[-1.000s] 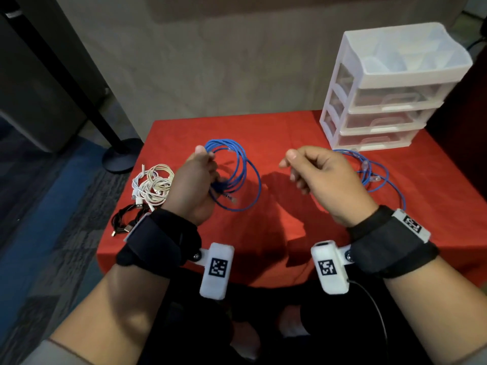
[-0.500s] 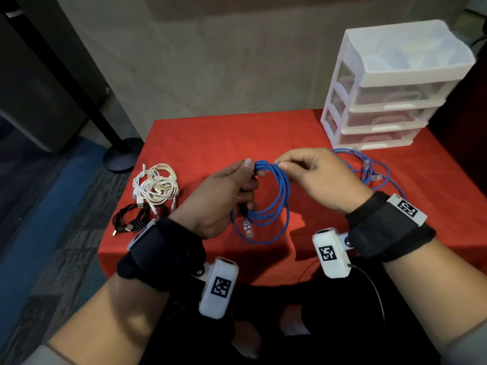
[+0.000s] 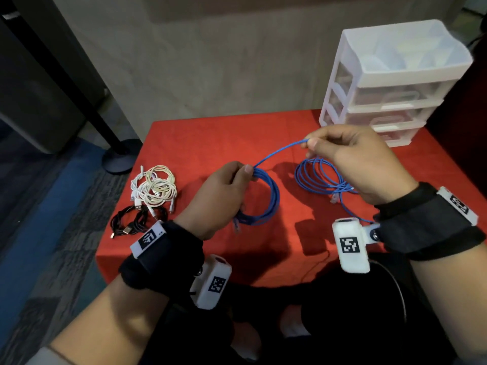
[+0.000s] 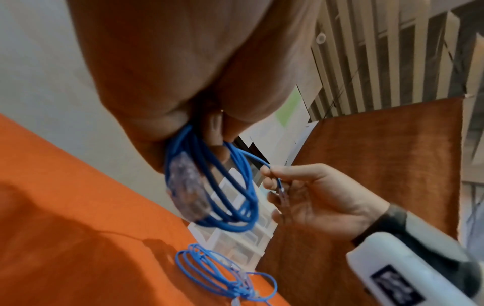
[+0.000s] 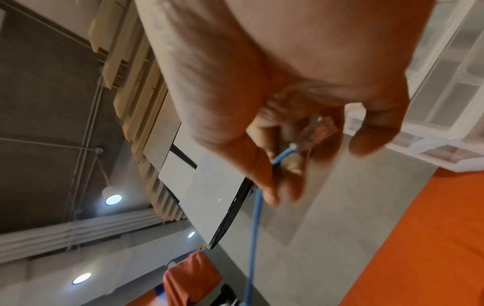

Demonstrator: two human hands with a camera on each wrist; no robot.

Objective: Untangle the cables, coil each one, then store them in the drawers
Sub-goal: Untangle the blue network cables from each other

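Note:
My left hand [image 3: 224, 196] grips a coil of blue cable [image 3: 266, 204] above the red table [image 3: 210, 138]; the coil [image 4: 235, 186] hangs from its fingers, a clear plug against it. One strand [image 3: 279, 151] runs up and right to my right hand [image 3: 350, 159], which pinches the cable's free end [image 5: 280, 161] near its clear plug [image 5: 317, 132]. A second blue cable [image 3: 316, 177] lies coiled on the cloth under my right hand. The white drawer unit [image 3: 395, 83] stands at the back right, drawers closed.
A white cable bundle [image 3: 155, 185] and a black cable bundle [image 3: 134, 222] lie at the table's left edge. A black stand base [image 3: 118, 159] is on the floor left of the table. The table's front edge is close to my wrists.
My right hand came in to the coil in my left hand, took the free end, and has now pulled it up and right, drawing a strand out.

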